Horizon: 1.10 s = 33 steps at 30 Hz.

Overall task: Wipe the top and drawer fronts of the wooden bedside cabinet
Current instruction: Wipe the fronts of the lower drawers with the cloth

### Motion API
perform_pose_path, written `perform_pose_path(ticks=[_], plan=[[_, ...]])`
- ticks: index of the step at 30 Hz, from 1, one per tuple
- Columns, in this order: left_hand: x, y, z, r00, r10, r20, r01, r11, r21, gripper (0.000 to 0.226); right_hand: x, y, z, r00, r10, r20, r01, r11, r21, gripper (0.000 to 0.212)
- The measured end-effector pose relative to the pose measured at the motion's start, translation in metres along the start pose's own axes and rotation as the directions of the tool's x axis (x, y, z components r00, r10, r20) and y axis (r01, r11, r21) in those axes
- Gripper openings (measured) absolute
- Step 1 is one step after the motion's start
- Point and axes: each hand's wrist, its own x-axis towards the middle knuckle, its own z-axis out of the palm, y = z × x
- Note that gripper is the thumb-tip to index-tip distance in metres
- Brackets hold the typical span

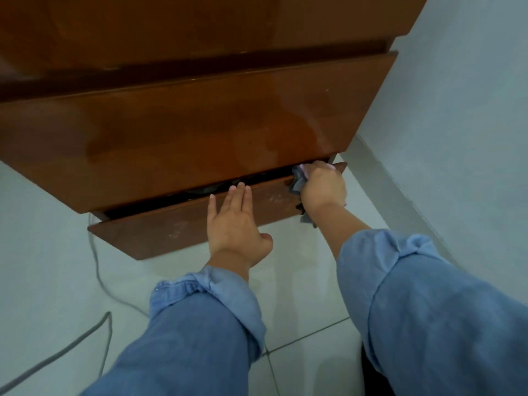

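Observation:
The glossy brown wooden cabinet (200, 32) fills the upper view, seen from above. Its upper drawer front (185, 132) is closed. The lower drawer front (160, 232) stands slightly pulled out, with a dark gap above it. My left hand (234, 227) lies flat on the middle of that lower front, fingers together and pointing up to its top edge. My right hand (323, 187) is closed on a grey and pink cloth (298, 184) and presses it against the right end of the lower drawer front, near its top corner.
A pale tiled floor (51, 252) lies below the cabinet. Grey cables (97, 267) run across the floor at the left. A light wall (457, 110) stands close on the right, with a grey skirting strip (400, 201) along its base.

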Motion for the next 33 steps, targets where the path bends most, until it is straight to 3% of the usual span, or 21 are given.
perform_pose_path(ticks=[3, 6, 11, 17, 19, 21, 24, 26, 30, 33], plan=[[0.002, -0.005, -0.005, 0.998, 0.043, 0.035, -0.042, 0.999, -0.026, 0.094, -0.022, -0.026, 0.011, 0.986, -0.162, 0.04, 0.162, 0.987, 0.008, 0.052], [-0.001, -0.014, -0.011, 0.996, 0.067, 0.053, -0.065, 0.996, -0.053, 0.087, -0.036, -0.052, 0.017, 0.965, -0.247, 0.094, 0.239, 0.967, 0.084, 0.056], [-0.029, -0.057, -0.013, 1.0, -0.019, 0.0, 0.019, 0.999, 0.05, 0.08, -0.04, -0.063, 0.016, 0.975, -0.207, 0.076, 0.193, 0.968, 0.158, 0.037], [-0.05, -0.108, -0.017, 0.98, -0.197, 0.0, 0.196, 0.976, 0.1, 0.074, -0.041, -0.067, 0.018, 0.979, -0.189, 0.077, 0.175, 0.972, 0.159, 0.035], [-0.053, -0.118, -0.016, 0.975, -0.216, 0.043, 0.21, 0.971, 0.115, 0.071, -0.033, -0.071, 0.015, 0.97, -0.155, 0.189, 0.143, 0.987, 0.079, 0.036], [-0.053, -0.124, -0.014, 0.975, -0.209, 0.068, 0.201, 0.973, 0.118, 0.07, -0.026, -0.078, 0.009, 0.927, -0.116, 0.356, 0.154, 0.985, -0.081, 0.054], [-0.052, -0.124, -0.015, 0.974, -0.206, 0.097, 0.196, 0.975, 0.103, 0.071, -0.029, -0.09, 0.005, 0.894, -0.115, 0.432, 0.203, 0.966, -0.163, 0.065], [-0.052, -0.124, -0.015, 0.971, -0.213, 0.11, 0.204, 0.975, 0.086, 0.073, -0.037, -0.098, 0.013, 0.912, -0.162, 0.376, 0.225, 0.966, -0.129, 0.059], [-0.051, -0.128, -0.013, 0.972, -0.207, 0.109, 0.204, 0.978, 0.043, 0.076, -0.058, -0.122, 0.021, 0.91, -0.257, 0.325, 0.328, 0.926, -0.188, 0.066], [-0.051, -0.131, -0.011, 0.972, -0.201, 0.119, 0.201, 0.98, 0.014, 0.076, -0.078, -0.143, 0.03, 0.906, -0.349, 0.239, 0.375, 0.924, -0.073, 0.057]])
